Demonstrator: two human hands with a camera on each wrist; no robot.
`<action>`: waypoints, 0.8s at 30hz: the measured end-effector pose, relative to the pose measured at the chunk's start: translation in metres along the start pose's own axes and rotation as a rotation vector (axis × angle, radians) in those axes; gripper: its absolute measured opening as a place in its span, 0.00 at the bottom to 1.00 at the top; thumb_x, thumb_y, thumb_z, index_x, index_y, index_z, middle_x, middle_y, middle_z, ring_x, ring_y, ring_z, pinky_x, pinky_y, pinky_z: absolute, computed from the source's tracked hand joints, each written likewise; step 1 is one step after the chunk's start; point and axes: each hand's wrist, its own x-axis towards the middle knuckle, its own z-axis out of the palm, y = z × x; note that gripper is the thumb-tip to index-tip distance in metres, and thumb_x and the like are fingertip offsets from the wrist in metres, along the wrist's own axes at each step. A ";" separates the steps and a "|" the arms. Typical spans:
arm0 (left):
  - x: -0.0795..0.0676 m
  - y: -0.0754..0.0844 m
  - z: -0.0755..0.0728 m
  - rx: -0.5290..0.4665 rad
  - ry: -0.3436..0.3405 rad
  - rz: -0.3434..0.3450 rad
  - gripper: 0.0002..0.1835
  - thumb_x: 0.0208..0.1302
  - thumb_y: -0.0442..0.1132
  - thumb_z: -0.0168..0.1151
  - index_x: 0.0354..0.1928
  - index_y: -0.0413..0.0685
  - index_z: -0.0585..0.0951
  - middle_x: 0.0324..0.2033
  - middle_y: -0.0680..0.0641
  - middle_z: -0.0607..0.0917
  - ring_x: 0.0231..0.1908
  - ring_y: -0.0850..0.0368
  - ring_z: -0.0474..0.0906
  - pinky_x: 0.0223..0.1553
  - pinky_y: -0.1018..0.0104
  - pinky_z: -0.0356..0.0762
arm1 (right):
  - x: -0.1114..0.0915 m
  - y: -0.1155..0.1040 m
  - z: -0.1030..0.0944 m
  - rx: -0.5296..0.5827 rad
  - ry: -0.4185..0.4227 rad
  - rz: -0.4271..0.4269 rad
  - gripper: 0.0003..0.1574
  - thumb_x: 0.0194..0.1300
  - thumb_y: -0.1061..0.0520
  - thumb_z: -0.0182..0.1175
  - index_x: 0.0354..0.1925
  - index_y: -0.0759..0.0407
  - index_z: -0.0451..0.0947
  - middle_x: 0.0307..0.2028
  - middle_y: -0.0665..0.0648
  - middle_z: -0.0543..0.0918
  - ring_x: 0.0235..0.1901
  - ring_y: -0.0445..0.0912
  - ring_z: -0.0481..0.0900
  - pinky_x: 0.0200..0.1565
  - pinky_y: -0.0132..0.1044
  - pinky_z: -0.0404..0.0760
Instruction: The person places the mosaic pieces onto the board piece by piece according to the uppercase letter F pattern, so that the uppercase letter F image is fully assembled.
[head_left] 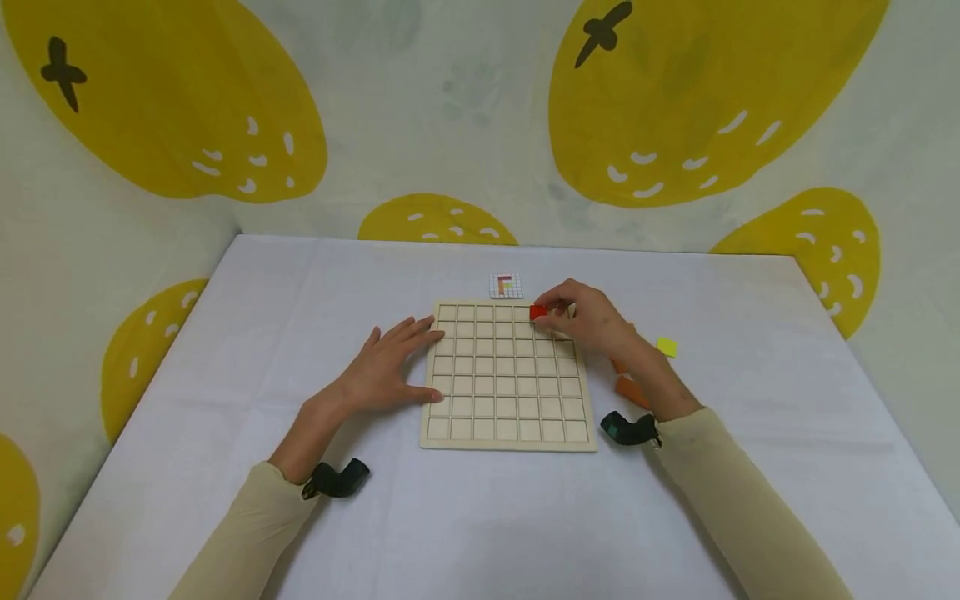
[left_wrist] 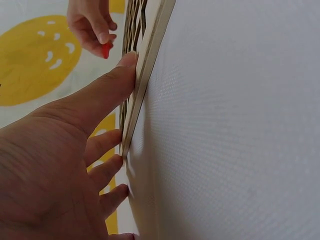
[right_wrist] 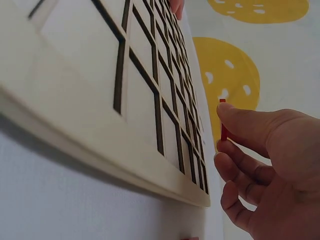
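A pale wooden grid board lies on the white table. My left hand is spread at the board's left side, thumb and fingers touching its edge; the left wrist view shows the thumb against the rim. Over the board's far right part, my right hand pinches a small red tile between thumb and fingers. Seen edge-on in the right wrist view, the red tile appears held above the board surface, the other fingers loosely bent.
Behind the board lies a small printed pattern card. Orange pieces lie right of the board, partly hidden by my right forearm, with a yellow tile beyond it. A patterned cloth wall stands behind the table.
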 end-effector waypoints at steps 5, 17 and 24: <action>0.000 0.000 -0.001 -0.006 0.013 -0.002 0.50 0.57 0.58 0.78 0.79 0.55 0.67 0.83 0.47 0.57 0.84 0.40 0.47 0.78 0.24 0.38 | 0.005 -0.003 0.005 0.019 -0.013 -0.018 0.20 0.67 0.52 0.72 0.55 0.55 0.85 0.47 0.57 0.82 0.45 0.51 0.77 0.46 0.39 0.74; -0.003 0.001 0.004 -0.008 0.005 -0.017 0.50 0.56 0.58 0.78 0.79 0.56 0.66 0.83 0.48 0.57 0.84 0.41 0.47 0.79 0.25 0.37 | 0.003 -0.008 0.022 0.063 -0.053 -0.026 0.20 0.67 0.50 0.72 0.55 0.52 0.85 0.46 0.54 0.84 0.46 0.50 0.79 0.50 0.40 0.77; -0.001 0.000 0.002 -0.004 0.013 -0.003 0.50 0.57 0.57 0.78 0.79 0.56 0.66 0.83 0.48 0.57 0.84 0.40 0.47 0.78 0.24 0.37 | 0.009 -0.014 0.031 0.055 -0.048 -0.063 0.20 0.68 0.53 0.72 0.55 0.56 0.85 0.50 0.57 0.85 0.48 0.51 0.81 0.52 0.41 0.81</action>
